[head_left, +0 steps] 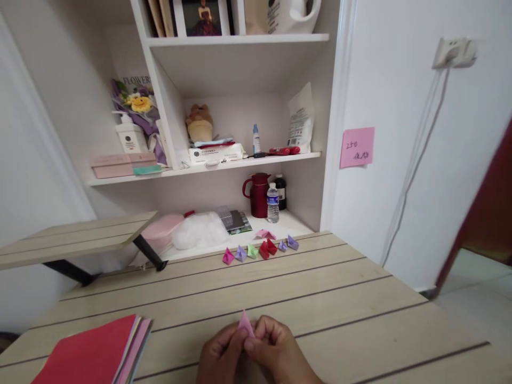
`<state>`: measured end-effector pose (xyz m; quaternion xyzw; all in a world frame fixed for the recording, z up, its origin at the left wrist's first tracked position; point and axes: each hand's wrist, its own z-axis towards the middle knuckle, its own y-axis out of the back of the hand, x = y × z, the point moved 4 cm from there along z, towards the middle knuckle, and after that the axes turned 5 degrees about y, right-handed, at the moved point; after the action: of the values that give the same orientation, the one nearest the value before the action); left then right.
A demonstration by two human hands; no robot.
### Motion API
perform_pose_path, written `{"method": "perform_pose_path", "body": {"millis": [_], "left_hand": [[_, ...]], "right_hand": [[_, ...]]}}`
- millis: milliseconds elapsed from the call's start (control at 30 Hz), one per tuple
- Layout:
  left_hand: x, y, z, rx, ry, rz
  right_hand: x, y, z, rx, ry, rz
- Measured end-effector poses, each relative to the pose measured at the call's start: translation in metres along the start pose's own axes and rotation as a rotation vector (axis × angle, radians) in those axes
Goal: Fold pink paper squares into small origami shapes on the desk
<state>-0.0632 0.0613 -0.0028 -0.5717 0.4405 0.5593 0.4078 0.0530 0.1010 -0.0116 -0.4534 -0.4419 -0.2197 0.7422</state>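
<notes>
While left hand [222, 352], right hand [279, 348] pinch 1 pink paper [245, 321] (folded), 3 purple pieces [240, 254] sit beyond.

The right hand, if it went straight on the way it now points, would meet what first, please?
The right hand would probably meet the pink folded paper between the hands first, then the left hand, though the exact depth is unclear.

"Where does this head-worn view look from?"
"From above the table [340, 306], facing forward and downward."
"How near is it?"
"Close over the left hand [222, 349] and right hand [277, 345]; the white shelves [240, 40] stand farther off, across the table."
</notes>
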Motion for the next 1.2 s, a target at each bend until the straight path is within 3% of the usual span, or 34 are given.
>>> {"method": "perform_pose_path", "body": {"millis": [267,500,600,700,800,967,1200], "left_hand": [[-0.005,0.012,0.008,0.099,0.011,-0.115],[-0.005,0.016,0.008,0.141,-0.026,-0.123],[-0.01,0.022,0.001,0.103,-0.028,-0.052],[-0.016,0.024,-0.005,0.061,-0.046,0.045],[-0.02,0.017,-0.011,0.065,-0.104,0.107],[-0.027,0.005,-0.023,0.119,-0.251,0.255],[-0.032,0.007,-0.031,0.108,-0.298,0.342]], "right_hand": [[0.012,-0.028,-0.001,-0.159,0.037,-0.172],[0.018,-0.025,-0.002,-0.075,0.045,-0.347],[0.036,-0.02,-0.011,0.042,0.151,-0.613],[0.056,-0.009,-0.016,0.01,0.197,-0.768],[0.067,-0.001,-0.015,-0.045,0.173,-0.695],[0.068,-0.006,-0.013,0.077,0.033,-0.503],[0.069,-0.01,-0.018,0.026,-0.024,-0.576]]}}
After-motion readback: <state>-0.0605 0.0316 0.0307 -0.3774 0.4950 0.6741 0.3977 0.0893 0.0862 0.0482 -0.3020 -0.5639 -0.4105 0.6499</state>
